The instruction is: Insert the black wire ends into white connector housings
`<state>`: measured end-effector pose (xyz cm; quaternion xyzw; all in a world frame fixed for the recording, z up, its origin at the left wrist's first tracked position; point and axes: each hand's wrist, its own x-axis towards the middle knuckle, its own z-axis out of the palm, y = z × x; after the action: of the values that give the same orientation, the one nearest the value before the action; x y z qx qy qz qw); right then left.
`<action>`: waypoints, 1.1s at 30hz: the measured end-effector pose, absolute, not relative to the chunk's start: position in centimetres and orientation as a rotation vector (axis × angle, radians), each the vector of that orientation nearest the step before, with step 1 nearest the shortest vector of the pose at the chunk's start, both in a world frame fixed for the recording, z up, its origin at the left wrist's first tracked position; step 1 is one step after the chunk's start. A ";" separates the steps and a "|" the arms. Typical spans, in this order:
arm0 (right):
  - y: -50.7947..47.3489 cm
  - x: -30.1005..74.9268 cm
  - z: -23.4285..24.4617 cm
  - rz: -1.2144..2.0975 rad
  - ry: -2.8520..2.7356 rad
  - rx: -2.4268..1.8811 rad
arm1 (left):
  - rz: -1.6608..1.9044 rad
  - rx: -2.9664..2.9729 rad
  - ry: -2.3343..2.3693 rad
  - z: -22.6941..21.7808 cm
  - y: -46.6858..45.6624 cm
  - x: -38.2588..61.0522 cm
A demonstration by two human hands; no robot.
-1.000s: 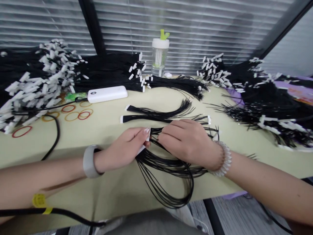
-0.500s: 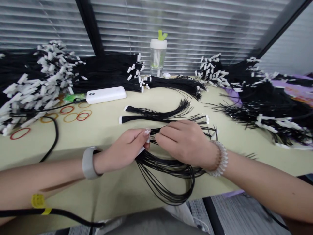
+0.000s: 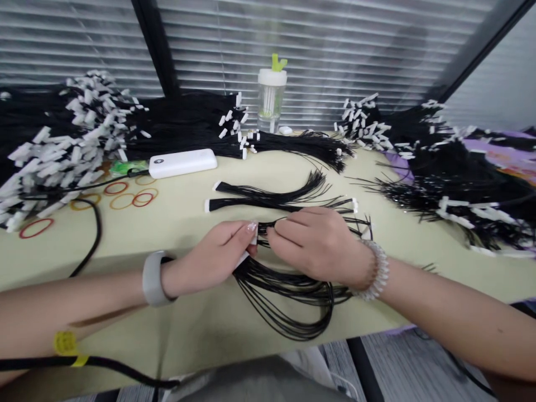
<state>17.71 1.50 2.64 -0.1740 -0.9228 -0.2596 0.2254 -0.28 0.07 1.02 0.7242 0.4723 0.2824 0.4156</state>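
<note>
Between thumb and fingers, my left hand (image 3: pixel 221 248) pinches a white connector (image 3: pixel 254 237) with black wires running out of it to the right. My right hand (image 3: pixel 320 241) is closed around those wires a short way from the connector; its fingertips are partly hidden. Below the hands, a looped bundle of black wires (image 3: pixel 293 312) hangs down over the table, its white end (image 3: pixel 243 258) against my left fingers. Two more wire bundles with white ends lie just beyond my hands: an upper one (image 3: pixel 272 192) and a lower one (image 3: pixel 247 204).
Large heaps of wires with white connectors stand at the left (image 3: pixel 79 151) and right (image 3: pixel 473 190). A white power bank (image 3: pixel 183 163), several rubber bands (image 3: pixel 121 201) and a clear bottle (image 3: pixel 272 100) are on the table (image 3: pixel 192 335). A black cable (image 3: pixel 117 367) crosses the lower left.
Both hands keep their hold on the wires. The hanging loop of wires has risen slightly at its lowest part.
</note>
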 end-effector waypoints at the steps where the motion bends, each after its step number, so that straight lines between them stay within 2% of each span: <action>1: 1.5 17.7 2.6 -0.712 -2.537 -0.473 | 0.708 1.816 1.192 1.0 0.0 -0.3; 33: 1.6 17.5 2.4 -0.774 -2.473 -0.375 | 0.651 1.788 1.208 1.4 0.1 -0.4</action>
<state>17.54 1.63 2.40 -0.1383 -0.9123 -0.2856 0.2589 -0.41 0.08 1.37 0.7163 0.4842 0.2608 0.4295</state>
